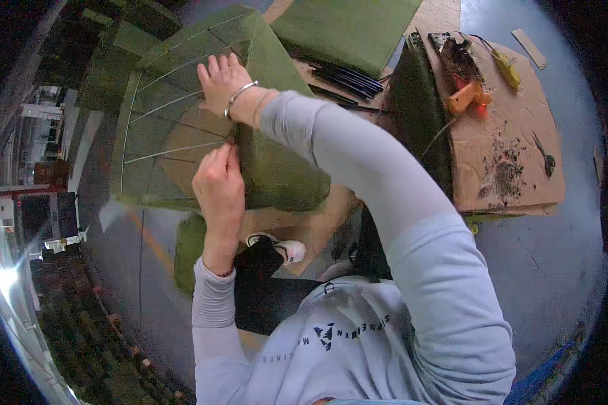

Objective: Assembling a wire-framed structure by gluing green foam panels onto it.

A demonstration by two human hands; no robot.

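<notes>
A box-shaped piece covered in green fabric [280,162] stands before me, with thin pale wires [172,104] and darker cords strung across its left side. My right hand [226,86] reaches over from the right and lies on its upper edge, fingers stretched out. Lower on the same edge is my left hand [219,182], its fingers curled in a pinch near the end of a wire. Whatever sits between those fingertips is too small to make out.
Black strips [348,79] lie beyond the box, near another green piece [344,30]. At right, a cardboard-topped surface [473,162] holds an orange tool [463,98] with a red glow, scissors [546,156], a yellow-green tool [507,69] and dark crumbs [503,165].
</notes>
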